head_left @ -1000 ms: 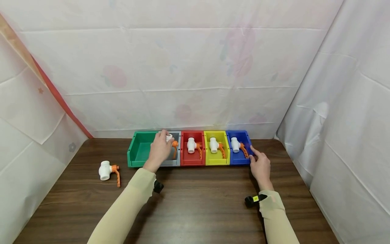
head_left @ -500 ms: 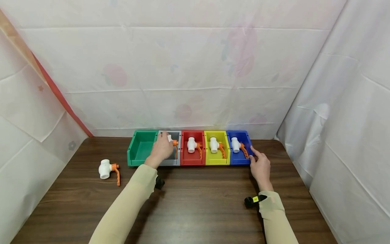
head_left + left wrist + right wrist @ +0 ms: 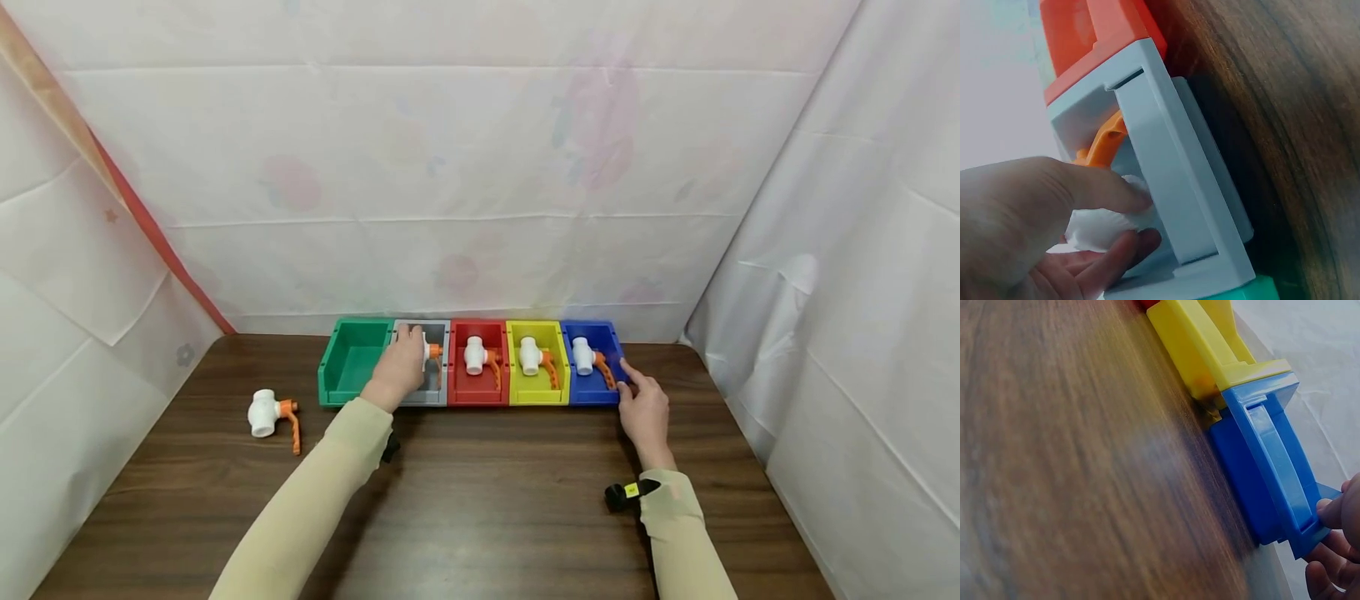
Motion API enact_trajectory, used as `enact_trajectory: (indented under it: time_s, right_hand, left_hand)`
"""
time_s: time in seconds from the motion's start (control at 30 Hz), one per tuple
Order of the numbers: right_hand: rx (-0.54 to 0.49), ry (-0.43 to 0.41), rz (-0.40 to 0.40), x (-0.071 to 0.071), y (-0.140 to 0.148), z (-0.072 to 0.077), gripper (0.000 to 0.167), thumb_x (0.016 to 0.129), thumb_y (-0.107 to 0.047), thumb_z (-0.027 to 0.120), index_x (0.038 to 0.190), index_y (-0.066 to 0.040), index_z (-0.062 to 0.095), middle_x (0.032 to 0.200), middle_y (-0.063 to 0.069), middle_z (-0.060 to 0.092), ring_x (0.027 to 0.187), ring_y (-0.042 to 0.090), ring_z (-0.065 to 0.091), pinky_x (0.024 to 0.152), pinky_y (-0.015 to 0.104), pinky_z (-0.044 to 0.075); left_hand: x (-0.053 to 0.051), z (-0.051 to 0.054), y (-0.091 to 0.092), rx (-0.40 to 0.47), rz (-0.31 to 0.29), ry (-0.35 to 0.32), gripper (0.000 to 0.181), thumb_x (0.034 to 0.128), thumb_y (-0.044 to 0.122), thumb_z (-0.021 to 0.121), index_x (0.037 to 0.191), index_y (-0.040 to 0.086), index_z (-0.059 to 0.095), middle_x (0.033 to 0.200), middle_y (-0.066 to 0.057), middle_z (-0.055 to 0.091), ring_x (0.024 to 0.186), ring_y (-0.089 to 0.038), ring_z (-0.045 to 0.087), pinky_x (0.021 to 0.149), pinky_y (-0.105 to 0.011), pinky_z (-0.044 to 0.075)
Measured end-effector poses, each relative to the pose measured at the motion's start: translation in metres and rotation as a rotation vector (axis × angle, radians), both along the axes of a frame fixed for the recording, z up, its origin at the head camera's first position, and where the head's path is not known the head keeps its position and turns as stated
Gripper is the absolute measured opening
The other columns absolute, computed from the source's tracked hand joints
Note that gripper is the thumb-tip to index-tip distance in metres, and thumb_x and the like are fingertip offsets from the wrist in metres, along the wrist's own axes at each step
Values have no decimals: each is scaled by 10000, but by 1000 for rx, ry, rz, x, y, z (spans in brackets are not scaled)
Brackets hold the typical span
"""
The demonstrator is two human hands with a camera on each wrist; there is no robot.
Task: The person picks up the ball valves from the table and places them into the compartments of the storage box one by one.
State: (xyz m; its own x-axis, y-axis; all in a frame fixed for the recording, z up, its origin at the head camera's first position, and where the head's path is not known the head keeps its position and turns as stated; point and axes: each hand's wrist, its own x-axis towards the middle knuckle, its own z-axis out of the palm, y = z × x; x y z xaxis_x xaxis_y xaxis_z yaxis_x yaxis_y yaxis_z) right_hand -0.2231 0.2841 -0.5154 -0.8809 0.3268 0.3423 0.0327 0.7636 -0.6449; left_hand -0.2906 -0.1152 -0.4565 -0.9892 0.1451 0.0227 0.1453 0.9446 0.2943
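Observation:
My left hand (image 3: 399, 367) reaches into the grey bin (image 3: 1154, 144). Its thumb and fingers grip the white body of a ball valve (image 3: 1100, 226) low inside that bin. The valve's orange lever handle (image 3: 1107, 142) points toward the red bin, and the fingers partly cover the body. At the right end of the row, my right hand (image 3: 644, 412) pinches the side wall of the blue bin (image 3: 1285, 469), with the thumb at the rim and fingers outside. Similar valves lie in the red bin (image 3: 477, 397), the yellow bin (image 3: 537, 396) and the blue one.
At the row's left end is a green bin (image 3: 352, 367) with no valve visible in it. Another white ball valve (image 3: 264, 413) with an orange lever lies on the wooden table (image 3: 495, 500) to the left. A pale patterned curtain (image 3: 480, 167) hangs behind the bins.
My left hand has lowered slightly with the ball valve into the grey bin. My right hand keeps its place on the blue bin. The whole view has shifted a little.

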Motion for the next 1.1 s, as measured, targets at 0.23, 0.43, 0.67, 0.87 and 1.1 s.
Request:
enact_trajectory:
  time_s: [0.23, 0.43, 0.67, 0.87, 1.1]
  right_hand:
    - [0, -10, 3, 0, -5, -1, 431, 989, -103, 626, 1410, -188, 597, 1128, 199, 639, 784, 291, 552, 662, 404, 418]
    - [-1, 9, 7, 1, -5, 0, 428, 987, -96, 627, 1406, -177, 600, 1118, 206, 640, 788, 298, 557, 667, 413, 426]
    - [11, 21, 6, 2, -2, 1, 430, 986, -95, 630, 1407, -174, 599, 1107, 210, 640, 781, 299, 558, 668, 416, 426]
    - [15, 13, 7, 0, -2, -1, 435, 988, -99, 627, 1413, -186, 593, 1126, 207, 642, 789, 294, 560, 671, 413, 428]
    - [11, 14, 4, 1, -3, -2, 440, 987, -99, 630, 1415, -191, 592, 1122, 197, 643, 786, 290, 552, 671, 406, 423]
  left_hand:
    - [-5, -8, 2, -92, 32, 23, 762, 849, 121, 742, 1450, -116, 338, 1334, -317, 415, 670, -301, 612, 624, -418, 574]
    - [-7, -10, 2, -121, 17, 20, 711, 897, 120, 677, 1459, -138, 327, 1333, -343, 436, 656, -315, 626, 616, -429, 577]
    - [-8, -6, 7, -157, -6, 13, 726, 918, 140, 668, 1469, -162, 306, 1338, -356, 447, 792, -346, 648, 721, -440, 578]
    - [-7, -8, 8, -196, -26, 34, 444, 931, 134, 652, 1270, -136, 556, 1069, -282, 596, 807, -343, 659, 735, -442, 576]
    - [-7, -12, 6, -185, -47, 85, 141, 934, 75, 641, 990, -51, 671, 887, -189, 630, 762, -330, 664, 688, -436, 575]
